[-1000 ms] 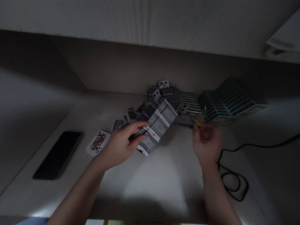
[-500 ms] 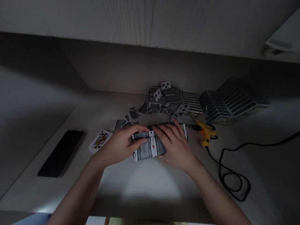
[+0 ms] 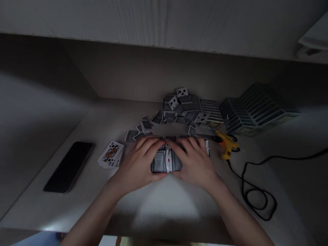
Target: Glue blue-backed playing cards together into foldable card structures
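Note:
A block of folded playing cards [image 3: 160, 162] with grey patterned backs lies at the middle of the desk, a white strip with a red mark down its centre. My left hand [image 3: 138, 160] wraps round its left side, thumb at the near edge and fingers over the top. Round the right side, my right hand [image 3: 194, 159] grips it in the same way. The two index fingertips nearly meet on top. Palms and fingers hide the block's outer parts. Behind it, more folded cards [image 3: 146, 125] lie scattered, near a larger grey card pile [image 3: 192, 104].
A black phone [image 3: 69, 167] and a fan of face-up cards [image 3: 111, 153] lie at the left. To the right are a yellow glue gun [image 3: 227, 145] with a looping black cable [image 3: 243, 177] and slatted card structures [image 3: 263, 106]. A shelf edge [image 3: 153, 46] hangs above.
My left hand has moved from the block's top left corner to wrap its left side, the thumb now at the near edge. My right hand keeps its grip. The view has shifted slightly.

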Motion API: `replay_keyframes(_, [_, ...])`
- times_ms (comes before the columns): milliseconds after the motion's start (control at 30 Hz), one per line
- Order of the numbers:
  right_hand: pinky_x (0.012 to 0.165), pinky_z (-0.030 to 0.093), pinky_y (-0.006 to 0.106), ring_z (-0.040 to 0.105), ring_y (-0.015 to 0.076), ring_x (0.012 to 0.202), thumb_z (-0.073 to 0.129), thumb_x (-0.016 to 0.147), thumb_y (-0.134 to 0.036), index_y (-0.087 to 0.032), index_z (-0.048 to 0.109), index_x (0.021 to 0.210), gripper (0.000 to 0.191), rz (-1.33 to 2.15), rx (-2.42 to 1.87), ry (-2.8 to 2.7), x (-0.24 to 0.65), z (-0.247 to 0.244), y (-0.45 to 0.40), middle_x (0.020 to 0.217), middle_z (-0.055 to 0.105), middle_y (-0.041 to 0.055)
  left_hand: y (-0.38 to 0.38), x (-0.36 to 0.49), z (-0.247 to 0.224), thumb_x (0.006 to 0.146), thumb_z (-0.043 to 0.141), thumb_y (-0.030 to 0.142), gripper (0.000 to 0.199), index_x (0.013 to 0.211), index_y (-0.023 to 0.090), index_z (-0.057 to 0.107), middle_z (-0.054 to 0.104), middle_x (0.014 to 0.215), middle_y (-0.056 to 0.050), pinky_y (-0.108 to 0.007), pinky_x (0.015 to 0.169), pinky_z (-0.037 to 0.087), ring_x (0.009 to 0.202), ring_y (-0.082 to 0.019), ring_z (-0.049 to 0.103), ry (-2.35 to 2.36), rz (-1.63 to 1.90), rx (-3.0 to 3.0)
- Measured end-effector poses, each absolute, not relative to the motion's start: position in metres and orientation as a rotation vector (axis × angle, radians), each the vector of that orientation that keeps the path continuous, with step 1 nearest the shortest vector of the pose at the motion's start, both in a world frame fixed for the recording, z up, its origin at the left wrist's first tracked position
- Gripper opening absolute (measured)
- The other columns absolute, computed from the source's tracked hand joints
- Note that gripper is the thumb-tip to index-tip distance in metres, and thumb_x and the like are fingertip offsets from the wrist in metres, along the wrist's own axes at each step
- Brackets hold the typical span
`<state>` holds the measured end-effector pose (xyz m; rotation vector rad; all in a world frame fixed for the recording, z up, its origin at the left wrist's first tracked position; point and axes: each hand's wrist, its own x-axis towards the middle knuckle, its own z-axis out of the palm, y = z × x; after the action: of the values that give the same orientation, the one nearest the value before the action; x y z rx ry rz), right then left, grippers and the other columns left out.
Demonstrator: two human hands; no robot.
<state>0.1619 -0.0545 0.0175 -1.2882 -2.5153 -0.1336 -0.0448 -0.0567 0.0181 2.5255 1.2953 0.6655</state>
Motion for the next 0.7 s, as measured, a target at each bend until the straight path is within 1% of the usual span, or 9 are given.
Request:
replay_keyframes(100, [0.081,0.031,0.041,0.049,0.0276,0.096,0.070,0.068,-0.042,-0.022,0.048,0.132,0.071,-0.141,-1.287,-2.540,0.161,0.019,-0.055,0.104,0.060,0.0090,-0.060,-0.043,0.016,0.064,0.078,0.041,0.074,0.127,0.019,0.045,0.051,0.124,-0.010,-0.049,0.104,0.040,0.121,-0.031,0.044,1.338,0.705,2.503])
replay_keyframes(200, [0.081,0.031,0.041,0.048,0.0280,0.096,0.071,0.068,-0.042,-0.022,0.049,0.131,0.070,-0.146,-1.282,-2.552,0.161,0.019,-0.055,0.103,0.060,0.0092,-0.068,-0.041,0.011,0.066,0.078,0.040,0.077,0.131,0.021,0.042,0.047,0.125,-0.010,-0.047,0.102,0.042,0.121,-0.031,0.043,1.422,0.753,2.484])
replay_keyframes(300, [0.081,0.031,0.041,0.048,0.0285,0.097,0.071,0.068,-0.043,-0.023,0.050,0.130,0.068,-0.157,-1.301,-2.540,0.162,0.019,-0.055,0.104,0.059,0.0098,-0.076,-0.041,0.007,0.070,0.075,0.044,0.081,0.137,0.020,0.038,0.043,0.129,-0.013,-0.048,0.103,0.040,0.123,-0.032,0.040,1.545,0.850,2.546])
replay_keyframes(367, [0.082,0.031,0.041,0.048,0.0286,0.097,0.070,0.068,-0.043,-0.023,0.050,0.130,0.068,-0.149,-1.310,-2.537,0.161,0.019,-0.054,0.104,0.059,0.0100,-0.081,-0.041,0.005,0.073,0.074,0.043,0.076,0.136,0.020,0.040,0.048,0.125,-0.012,-0.051,0.107,0.035,0.121,-0.032,0.041,1.568,0.931,2.673])
replay_keyframes(467, [0.083,0.030,0.041,0.048,0.0283,0.097,0.071,0.068,-0.042,-0.022,0.050,0.130,0.068,-0.103,-1.323,-2.546,0.160,0.020,-0.053,0.104,0.058,0.0094,-0.085,-0.041,0.004,0.078,0.070,0.032,0.057,0.130,0.019,0.049,0.060,0.113,-0.008,-0.053,0.111,0.028,0.110,-0.028,0.048,1.453,0.926,2.921])
replay_keyframes(567, [0.083,0.030,0.041,0.048,0.0279,0.097,0.071,0.067,-0.042,-0.021,0.050,0.129,0.068,-0.052,-1.337,-2.553,0.159,0.022,-0.050,0.104,0.058,0.0091,-0.085,-0.040,0.005,0.082,0.066,0.030,0.048,0.127,0.016,0.053,0.065,0.111,-0.008,-0.051,0.110,0.029,0.104,-0.025,0.053,1.433,0.839,3.005])
replay_keyframes(700, [0.083,0.029,0.040,0.047,0.0277,0.097,0.071,0.068,-0.042,-0.020,0.050,0.128,0.068,-0.031,-1.329,-2.555,0.159,0.023,-0.048,0.105,0.058,0.0091,-0.084,-0.035,0.007,0.083,0.063,0.034,0.047,0.126,0.014,0.054,0.066,0.113,-0.009,-0.053,0.107,0.032,0.105,-0.027,0.054,1.499,0.806,2.974])
